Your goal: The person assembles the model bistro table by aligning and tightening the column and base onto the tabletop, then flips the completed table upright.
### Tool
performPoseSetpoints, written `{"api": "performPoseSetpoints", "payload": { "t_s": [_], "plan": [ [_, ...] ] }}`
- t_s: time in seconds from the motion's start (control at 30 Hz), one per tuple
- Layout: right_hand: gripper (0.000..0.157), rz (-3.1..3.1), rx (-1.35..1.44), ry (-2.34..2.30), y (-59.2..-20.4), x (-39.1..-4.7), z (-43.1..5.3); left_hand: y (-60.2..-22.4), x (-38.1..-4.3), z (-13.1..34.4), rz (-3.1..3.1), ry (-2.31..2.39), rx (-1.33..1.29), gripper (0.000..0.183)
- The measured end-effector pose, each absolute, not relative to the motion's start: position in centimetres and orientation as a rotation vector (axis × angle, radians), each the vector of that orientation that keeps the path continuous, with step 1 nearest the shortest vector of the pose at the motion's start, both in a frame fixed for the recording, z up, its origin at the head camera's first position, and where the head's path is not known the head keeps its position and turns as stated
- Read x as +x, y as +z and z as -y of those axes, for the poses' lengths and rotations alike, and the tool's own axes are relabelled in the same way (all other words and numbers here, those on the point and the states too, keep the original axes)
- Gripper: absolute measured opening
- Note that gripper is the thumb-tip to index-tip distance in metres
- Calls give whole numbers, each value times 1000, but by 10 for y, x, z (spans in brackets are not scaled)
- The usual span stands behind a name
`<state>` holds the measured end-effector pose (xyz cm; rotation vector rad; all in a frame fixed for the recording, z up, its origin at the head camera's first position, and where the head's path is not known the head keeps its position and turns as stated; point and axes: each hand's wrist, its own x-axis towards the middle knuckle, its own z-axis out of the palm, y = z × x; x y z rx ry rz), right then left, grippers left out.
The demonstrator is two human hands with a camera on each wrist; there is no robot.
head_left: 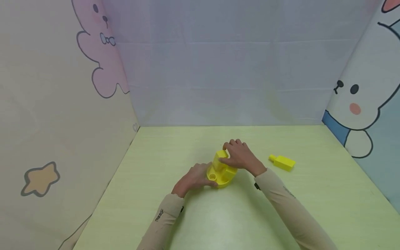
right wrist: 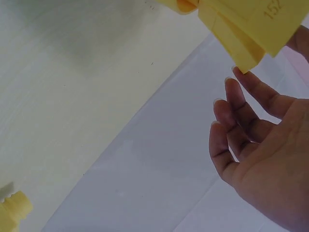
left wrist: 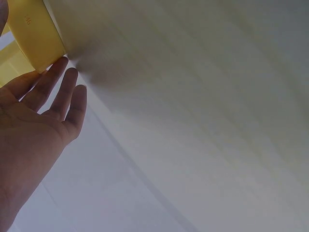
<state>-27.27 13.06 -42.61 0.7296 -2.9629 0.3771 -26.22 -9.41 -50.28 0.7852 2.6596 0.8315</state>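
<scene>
A round yellow base with a round hole at its front left sits on the table. My left hand holds its left side, thumb at the front and fingers reaching behind. On the base stands a tall yellow block, and a second, shorter-looking yellow block is at its right. My right hand pinches the tall block near its top between thumb and fingers. In the right wrist view, the right index fingertip touches a yellow block marked 152. How deep the blocks sit is hidden.
A loose yellow bottle-shaped piece with a narrow neck lies on its side to the right. The pale table meets a plain curtain at the back. Printed cloth panels stand at the left and right.
</scene>
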Motion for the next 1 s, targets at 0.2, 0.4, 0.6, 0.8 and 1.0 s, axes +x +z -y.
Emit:
{"api": "performPoseSetpoints", "payload": {
  "t_s": [0.2,0.4,0.6,0.8,1.0],
  "plan": [
    [48,2953,732,333,-427,-269,-129,-503,-262,94,-2654,833,757,58],
    [37,2910,791,369,-427,-266,-128,-503,-262,94,-2656,836,769,57],
    [45,2847,758,267,-430,-264,-122,-503,-262,95,-2643,856,762,57],
    [44,2871,793,303,-429,-261,-122,-503,-262,96,-2645,856,790,60],
    [33,2901,880,370,-423,-261,-124,-500,-261,97,-2652,859,794,60]
  ]
}}
